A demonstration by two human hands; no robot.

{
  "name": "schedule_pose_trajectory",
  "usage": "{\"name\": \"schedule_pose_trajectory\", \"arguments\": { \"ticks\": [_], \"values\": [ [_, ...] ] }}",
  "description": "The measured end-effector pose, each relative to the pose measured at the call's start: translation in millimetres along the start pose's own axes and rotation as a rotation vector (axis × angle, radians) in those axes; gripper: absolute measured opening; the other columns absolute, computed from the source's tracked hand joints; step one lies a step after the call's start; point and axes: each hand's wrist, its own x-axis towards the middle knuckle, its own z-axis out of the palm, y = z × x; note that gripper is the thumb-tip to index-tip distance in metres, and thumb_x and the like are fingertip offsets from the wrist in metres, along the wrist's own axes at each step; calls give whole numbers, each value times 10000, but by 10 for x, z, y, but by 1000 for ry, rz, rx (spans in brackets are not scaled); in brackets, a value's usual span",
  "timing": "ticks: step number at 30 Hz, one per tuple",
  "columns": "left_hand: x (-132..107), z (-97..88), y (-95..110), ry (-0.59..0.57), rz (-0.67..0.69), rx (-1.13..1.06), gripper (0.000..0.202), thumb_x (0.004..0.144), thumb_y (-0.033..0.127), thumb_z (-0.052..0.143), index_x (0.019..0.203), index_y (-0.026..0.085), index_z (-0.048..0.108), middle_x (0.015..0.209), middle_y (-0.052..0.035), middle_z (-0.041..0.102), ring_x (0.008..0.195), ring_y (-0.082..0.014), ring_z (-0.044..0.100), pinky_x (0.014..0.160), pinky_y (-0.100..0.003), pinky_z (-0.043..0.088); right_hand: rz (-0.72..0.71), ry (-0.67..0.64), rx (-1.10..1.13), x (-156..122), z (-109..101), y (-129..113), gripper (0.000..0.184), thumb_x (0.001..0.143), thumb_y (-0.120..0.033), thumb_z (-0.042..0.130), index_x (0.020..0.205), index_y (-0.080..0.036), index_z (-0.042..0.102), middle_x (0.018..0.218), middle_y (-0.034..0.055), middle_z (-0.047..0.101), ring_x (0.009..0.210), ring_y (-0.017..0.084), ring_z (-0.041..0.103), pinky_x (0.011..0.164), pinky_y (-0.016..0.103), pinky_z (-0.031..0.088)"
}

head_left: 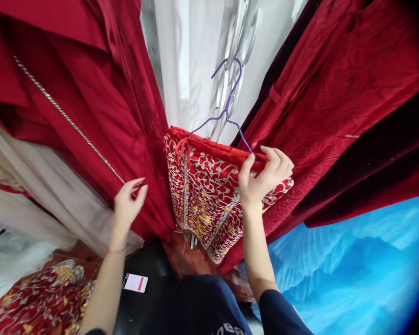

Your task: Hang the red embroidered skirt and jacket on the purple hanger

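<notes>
A red skirt (202, 195) with silver and gold embroidery hangs from a purple wire hanger (226, 109) in the middle. The hanger's arms go down inside its plain red waistband, and a red drawstring is tied in a bow (183, 150) at the left. My right hand (263, 174) is closed on the right end of the waistband, fingers behind and thumb in front, by the hanger's corner. To the left of the skirt, my left hand (130, 200) is in front of a dark red gown (101, 121), thumb and forefinger apart, with nothing visible between them.
Red patterned garments (321, 107) hang on the right above bright blue fabric (352, 260). White hooks and fabric are behind the hanger. A phone (135, 283) lies on a black surface at the bottom. Another embroidered red garment (38, 302) is at the lower left, near pale tulle (73, 181).
</notes>
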Motion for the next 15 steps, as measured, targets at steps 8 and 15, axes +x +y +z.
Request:
{"name": "schedule_pose_trajectory", "arguments": {
  "ticks": [8,15],
  "values": [
    [814,938,765,-71,147,-338,255,869,357,630,1050,185,576,983,-73,711,874,-168,690,810,-288,551,-218,-307,40,187,526,816,285,971,-434,486,980,-182,618,881,93,697,871,200,572,957,432,334],
    [645,782,676,-144,122,-402,250,966,364,448,982,181,618,781,-28,683,710,-149,645,723,-267,513,-307,-20,209,43,433,517,164,910,-281,555,1046,-197,589,1021,114,657,1028,237,582,934,417,400]
  ]
}}
